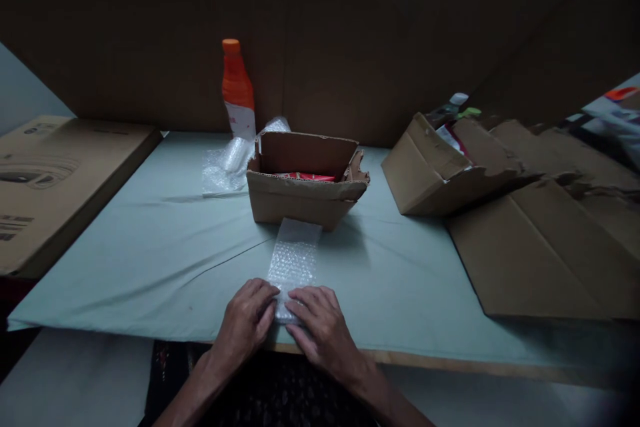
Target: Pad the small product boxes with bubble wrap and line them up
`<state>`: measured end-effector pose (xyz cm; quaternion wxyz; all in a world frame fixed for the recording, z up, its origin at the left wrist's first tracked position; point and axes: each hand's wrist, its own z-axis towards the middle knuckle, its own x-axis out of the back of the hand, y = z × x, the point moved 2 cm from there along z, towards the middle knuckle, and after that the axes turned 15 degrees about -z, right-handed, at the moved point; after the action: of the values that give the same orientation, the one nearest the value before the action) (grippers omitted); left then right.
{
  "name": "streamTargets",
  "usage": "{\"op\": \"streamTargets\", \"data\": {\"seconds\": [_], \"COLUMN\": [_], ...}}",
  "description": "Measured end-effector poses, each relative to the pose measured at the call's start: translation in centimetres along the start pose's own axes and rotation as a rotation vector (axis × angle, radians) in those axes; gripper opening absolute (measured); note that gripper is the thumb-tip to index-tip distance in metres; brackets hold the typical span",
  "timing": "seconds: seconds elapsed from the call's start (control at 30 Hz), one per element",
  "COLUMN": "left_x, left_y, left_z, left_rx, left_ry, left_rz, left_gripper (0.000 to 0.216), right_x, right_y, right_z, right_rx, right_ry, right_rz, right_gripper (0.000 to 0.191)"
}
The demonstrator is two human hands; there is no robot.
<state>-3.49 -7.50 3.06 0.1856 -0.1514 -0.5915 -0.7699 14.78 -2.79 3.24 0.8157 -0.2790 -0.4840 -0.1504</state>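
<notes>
A strip of bubble wrap (294, 261) lies on the pale green cloth, running from the table's front edge to the foot of a small cardboard box (300, 200). My left hand (249, 313) grips the left side of the strip's near end, fingers curled and thumb along its edge. On the right side, my right hand (323, 323) holds the same end with bent fingers. The near end looks thicker, as if folded or rolled; whether something is inside cannot be seen. In the open-topped box a red packet (307, 177) shows partly above the front wall.
An orange-capped bottle (238, 90) stands at the back, with more bubble wrap (225, 170) before it. Open cardboard boxes (440, 160) holding bottles and packets fill the right side. A large flat carton (75, 173) lies at left. A tall cardboard panel (350, 47) closes off the back.
</notes>
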Motion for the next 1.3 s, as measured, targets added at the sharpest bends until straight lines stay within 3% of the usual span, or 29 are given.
{"op": "streamTargets", "data": {"seconds": [0.1, 0.17, 0.37, 0.6, 0.77, 1.0, 1.13, 1.3], "left_x": [0.0, -0.1, 0.0, -0.2, -0.6, -0.7, -0.4, -0.3], "left_y": [0.2, 0.3, 0.2, -0.4, -0.6, -0.6, -0.3, -0.1], "left_z": [-0.3, -0.7, -1.0, 0.3, 0.9, -0.7, -0.6, 0.5], "left_rx": [-0.078, -0.127, -0.143, -0.078, -0.072, -0.114, -0.1, -0.092], "left_ry": [0.058, 0.032, 0.015, 0.014, 0.028, 0.073, 0.05, 0.015], "left_rz": [0.009, 0.027, 0.027, 0.063, 0.087, 0.12, 0.096, 0.1], "left_gripper": [0.026, 0.032, 0.02, 0.016, 0.021, 0.037, 0.031, 0.02], "right_x": [0.0, 0.0, 0.2, 0.1, -0.4, 0.2, 0.2, 0.2], "right_y": [0.4, 0.6, 0.8, 1.0, 1.0, 1.6, 1.7, 1.4], "right_z": [0.1, 0.2, 0.7, 0.6, 0.6, 1.4, 1.4, 0.9], "right_rx": [-0.025, -0.066, -0.111, -0.094, -0.061, -0.113, -0.097, -0.097], "right_ry": [0.069, 0.1, 0.061, 0.177, 0.116, 0.073, 0.102, 0.17], "right_rz": [0.069, 0.122, 0.167, 0.015, -0.04, 0.105, 0.105, -0.007], "right_gripper": [0.019, 0.015, 0.008, 0.021, 0.023, 0.01, 0.012, 0.027]}}
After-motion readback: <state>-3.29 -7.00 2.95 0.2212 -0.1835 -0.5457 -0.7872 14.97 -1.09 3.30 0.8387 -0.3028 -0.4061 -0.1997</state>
